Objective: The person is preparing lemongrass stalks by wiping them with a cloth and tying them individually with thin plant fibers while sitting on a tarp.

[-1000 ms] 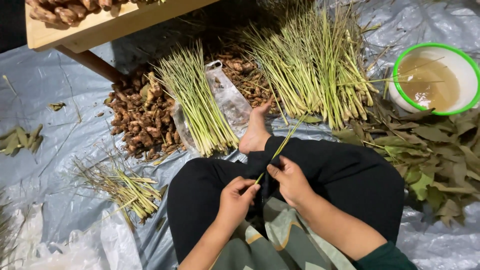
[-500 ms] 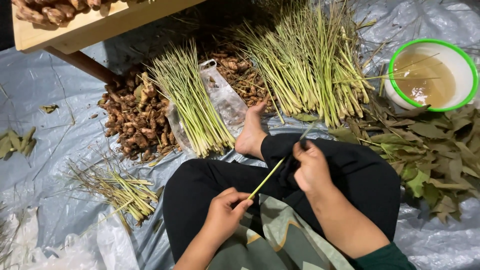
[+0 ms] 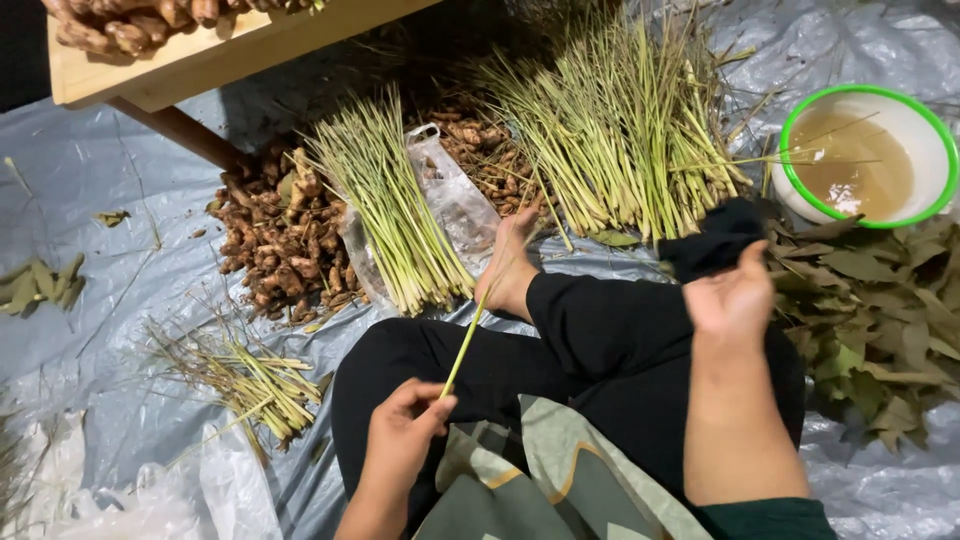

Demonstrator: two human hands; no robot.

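- Pinching the butt end of a single lemongrass stalk [image 3: 470,335], the left hand [image 3: 400,440] sits low over the lap, thumb and fingers closed narrowly round the stem.
- Stalk, long axis: runs up and away from the grip, slanting slightly rightward, past the bare foot [image 3: 510,270] toward the large lemongrass pile [image 3: 620,140]; its thin tip is lost against the foot and plastic.
- Right hand [image 3: 733,297]: off the stalk and well apart from it, raised over the right knee, palm toward the camera, fingers loosely spread, holding nothing that shows.
- Nearer hand to the stalk: the left, which alone carries it; the right lies across the black trousers [image 3: 600,340] from it.
- Left forearm: enters from the lower edge, wrist roughly in line with the stalk.
- Right forearm: rises steeply from the lower right, wrist bent back.
- Surroundings: smaller trimmed lemongrass bundle [image 3: 390,210] just left of the foot; heap of ginger roots [image 3: 275,240] beside it; discarded trimmings [image 3: 250,375] near the left knee; green-rimmed bowl [image 3: 935,195] of cloudy liquid and dry leaves [image 3: 880,320] to the right; all on a grey plastic sheet [image 3: 100,200].
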